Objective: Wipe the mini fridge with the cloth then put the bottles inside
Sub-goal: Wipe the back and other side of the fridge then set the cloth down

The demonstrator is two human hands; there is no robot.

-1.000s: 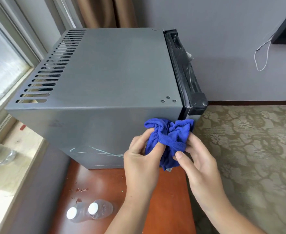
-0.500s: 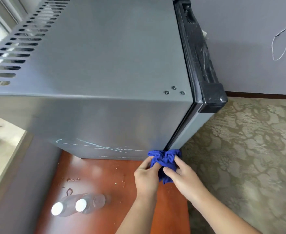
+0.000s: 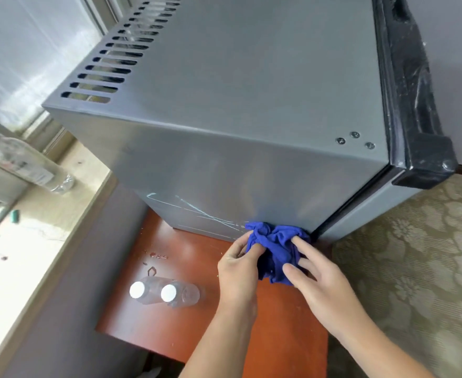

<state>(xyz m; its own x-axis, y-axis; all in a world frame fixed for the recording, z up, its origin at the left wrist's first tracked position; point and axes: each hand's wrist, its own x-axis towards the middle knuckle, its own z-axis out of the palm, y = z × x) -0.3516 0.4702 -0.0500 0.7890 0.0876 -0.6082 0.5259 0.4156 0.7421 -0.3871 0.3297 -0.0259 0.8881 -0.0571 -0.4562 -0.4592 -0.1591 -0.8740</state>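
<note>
A grey mini fridge (image 3: 251,105) with a shut black-trimmed door (image 3: 415,105) stands on a reddish-brown table (image 3: 186,317). A crumpled blue cloth (image 3: 276,241) is pressed against the bottom of the fridge's near side, close to the door seam. My left hand (image 3: 238,271) pinches the cloth's left part and my right hand (image 3: 322,279) holds its right part. Pale scratch marks (image 3: 197,214) cross the fridge side left of the cloth. Two clear bottles with white caps (image 3: 167,293) stand upright on the table, left of my left hand.
Another clear bottle (image 3: 28,162) lies on the pale windowsill (image 3: 47,233) at the left, with small bits of debris near it. Patterned carpet (image 3: 415,268) covers the floor right of the table. A grey wall is behind the fridge door.
Both hands have carried the cloth from the upper edge of the fridge's side down to its bottom edge. The camera has moved closer and tilted.
</note>
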